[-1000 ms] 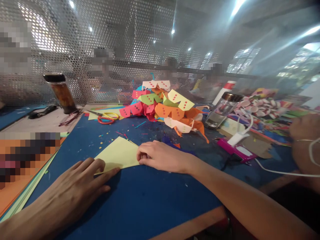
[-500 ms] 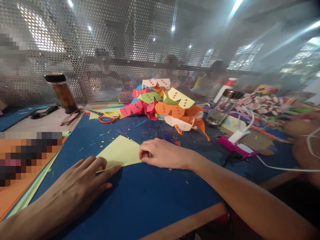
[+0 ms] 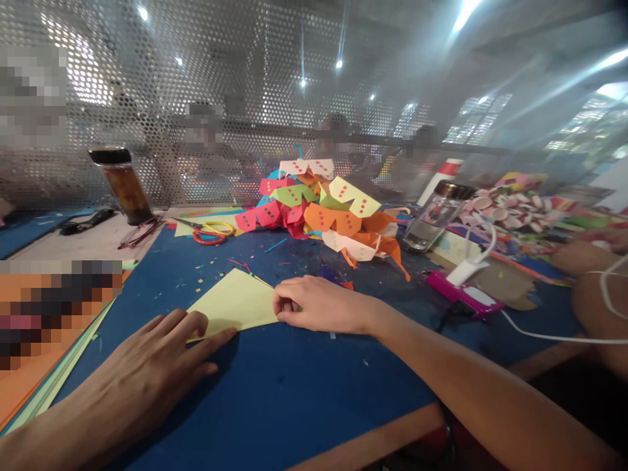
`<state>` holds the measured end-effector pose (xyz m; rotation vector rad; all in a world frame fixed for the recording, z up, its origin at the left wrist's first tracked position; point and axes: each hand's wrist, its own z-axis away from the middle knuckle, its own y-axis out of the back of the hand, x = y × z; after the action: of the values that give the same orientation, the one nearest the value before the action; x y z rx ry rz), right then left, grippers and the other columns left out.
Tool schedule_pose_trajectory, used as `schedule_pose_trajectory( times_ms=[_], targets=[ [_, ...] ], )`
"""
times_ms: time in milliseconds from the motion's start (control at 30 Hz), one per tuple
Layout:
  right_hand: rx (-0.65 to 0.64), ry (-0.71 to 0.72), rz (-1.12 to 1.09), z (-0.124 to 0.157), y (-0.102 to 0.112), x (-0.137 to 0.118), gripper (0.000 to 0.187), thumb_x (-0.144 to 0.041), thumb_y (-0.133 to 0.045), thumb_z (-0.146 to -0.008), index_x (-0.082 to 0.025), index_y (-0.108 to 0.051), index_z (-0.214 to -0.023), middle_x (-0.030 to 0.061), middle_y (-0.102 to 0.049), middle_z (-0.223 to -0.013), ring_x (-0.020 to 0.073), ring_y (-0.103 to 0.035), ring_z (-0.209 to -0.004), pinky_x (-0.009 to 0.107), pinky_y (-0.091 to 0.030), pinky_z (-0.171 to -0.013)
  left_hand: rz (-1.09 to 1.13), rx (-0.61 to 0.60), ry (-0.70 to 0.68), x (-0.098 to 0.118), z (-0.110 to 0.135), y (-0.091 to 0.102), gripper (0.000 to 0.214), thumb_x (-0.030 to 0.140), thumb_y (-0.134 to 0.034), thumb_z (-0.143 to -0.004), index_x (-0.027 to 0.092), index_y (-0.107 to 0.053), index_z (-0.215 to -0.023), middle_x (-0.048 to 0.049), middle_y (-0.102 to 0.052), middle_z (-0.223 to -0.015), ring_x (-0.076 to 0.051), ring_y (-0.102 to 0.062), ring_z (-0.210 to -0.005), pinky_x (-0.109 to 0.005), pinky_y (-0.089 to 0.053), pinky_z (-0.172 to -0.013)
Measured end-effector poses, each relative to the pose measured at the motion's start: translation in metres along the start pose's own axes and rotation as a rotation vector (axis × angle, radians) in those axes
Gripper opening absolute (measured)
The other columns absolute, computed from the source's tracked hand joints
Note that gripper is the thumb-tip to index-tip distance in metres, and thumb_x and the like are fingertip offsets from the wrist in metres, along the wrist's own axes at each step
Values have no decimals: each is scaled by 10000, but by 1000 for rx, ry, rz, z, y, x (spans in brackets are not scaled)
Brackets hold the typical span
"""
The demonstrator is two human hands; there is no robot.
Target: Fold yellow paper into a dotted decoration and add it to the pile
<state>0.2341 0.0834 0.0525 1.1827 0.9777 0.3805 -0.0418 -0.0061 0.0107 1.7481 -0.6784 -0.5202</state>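
Observation:
A folded sheet of pale yellow paper [image 3: 233,299] lies on the blue tabletop between my hands, one point towards the far side. My left hand [image 3: 167,347] rests on its left corner; the index finger is stretched along the near edge and the thumb is held apart. At the right corner, my right hand [image 3: 318,304] has its fingers curled together in a pinch on the paper. That corner is hidden behind the fingers. A thin sliver of a lower layer shows along the far right edge.
Beyond the paper lies a pile of coloured paper cut-outs with red dots [image 3: 338,216]. Scissors [image 3: 210,233], a jar of brown drink [image 3: 120,186], a glass bottle [image 3: 436,216] and a magenta power strip [image 3: 464,296] surround it. Coloured sheets [image 3: 73,366] sit left; another person's arm [image 3: 596,275] is at right.
The view has shifted very slightly. Both hands stay in the same places on the yellow paper, and the other person's hand at the right has moved a little.

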Motion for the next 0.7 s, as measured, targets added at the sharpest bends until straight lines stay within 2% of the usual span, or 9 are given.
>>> schedule_pose_trajectory(
  times_ms=[433,567,700],
  targets=[
    [34,-9,4,0,-5,0,52,-188,-558,-847,-188,-609,-852,39,-688,-887,144,-594,-765,265,-377,-660,-3,47,-28,-3,2,-4,367,419,-409,-1019,346,-528,-1359,-24,-612,-936,-183,-591,-758,-284,-487,-650],
    [18,-11,-1,0,-3,0,43,-183,-555,-845,-189,-597,-845,40,-685,-890,146,-592,-768,269,-377,-656,11,77,-44,-1,-1,-2,362,411,-411,-1020,307,-557,-1335,-27,-618,-917,-174,-586,-738,-270,-479,-635],
    [12,-16,-10,0,-2,-1,38,-189,-557,-847,-191,-595,-850,39,-680,-897,148,-591,-773,271,-380,-656,18,103,-67,2,-3,-4,337,380,-430,-1017,244,-592,-1280,-46,-644,-971,-187,-603,-801,-288,-500,-691]
  ],
)
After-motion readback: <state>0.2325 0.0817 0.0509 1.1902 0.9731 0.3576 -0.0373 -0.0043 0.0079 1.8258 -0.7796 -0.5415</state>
